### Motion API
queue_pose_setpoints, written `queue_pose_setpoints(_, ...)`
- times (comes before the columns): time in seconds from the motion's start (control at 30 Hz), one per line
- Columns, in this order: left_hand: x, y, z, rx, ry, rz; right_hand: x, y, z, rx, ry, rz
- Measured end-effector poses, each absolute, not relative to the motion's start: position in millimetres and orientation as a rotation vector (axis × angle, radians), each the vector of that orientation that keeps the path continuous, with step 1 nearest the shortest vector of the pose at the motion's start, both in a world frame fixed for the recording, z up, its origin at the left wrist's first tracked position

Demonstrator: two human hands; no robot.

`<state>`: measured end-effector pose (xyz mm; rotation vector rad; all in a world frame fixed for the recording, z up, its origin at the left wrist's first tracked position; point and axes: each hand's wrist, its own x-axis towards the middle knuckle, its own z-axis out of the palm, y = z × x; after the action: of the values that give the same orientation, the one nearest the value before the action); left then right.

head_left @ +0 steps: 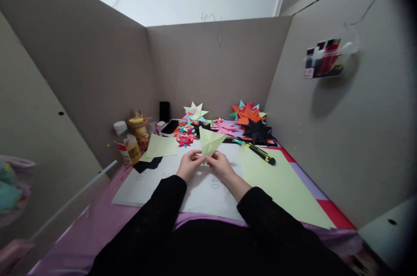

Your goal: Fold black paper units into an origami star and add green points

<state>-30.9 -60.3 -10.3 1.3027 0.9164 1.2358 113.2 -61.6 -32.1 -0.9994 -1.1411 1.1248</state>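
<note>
Both my hands hold a folded piece of pale green paper upright above a white cutting mat. My left hand pinches its lower left corner. My right hand pinches its lower right edge. The paper's pointed folds stick up and to the right. Black sleeves cover both my arms.
A large pale green sheet lies to the right with a yellow and black utility knife at its top. A smaller green sheet lies to the left, by a glue bottle and jar. Paper stars pile up behind. Cardboard walls enclose the desk.
</note>
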Motion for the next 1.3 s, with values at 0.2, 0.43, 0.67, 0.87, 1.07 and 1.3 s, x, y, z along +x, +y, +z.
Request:
queue_pose_setpoints(0.2, -32.4, -60.3, -10.4, 1.236, 0.922, 1.190, 113.4, -65.2, -28.0, -0.992, -1.176, 1.172)
queue_pose_setpoints(0.43, -31.6, -58.2, -11.5, 1.198, 0.905, 1.235, 109.1, -68.7, -32.1, -1.029, -1.270, 1.237)
queue_pose_setpoints(0.67, -32.1, -61.0, -9.6, 1.207, 0.901, 1.193, 109.0, -68.4, -35.7, -1.064, -1.343, 1.213)
queue_pose_setpoints(0.87, -32.4, -59.1, -10.1, 1.208, 0.905, 1.273, 108.4, -71.2, -33.5, -1.121, -1.426, 1.211)
queue_pose_setpoints(1.07, -37.8, -53.8, -8.9, 1.170, 0.904, 1.416, 108.6, -73.2, -30.5, -1.176, -1.491, 1.220)
queue_pose_setpoints(1.3, -51.7, -38.2, 7.2, 1.038, 0.856, 1.628, 107.9, -76.0, -26.6, -1.234, -1.524, 1.234)
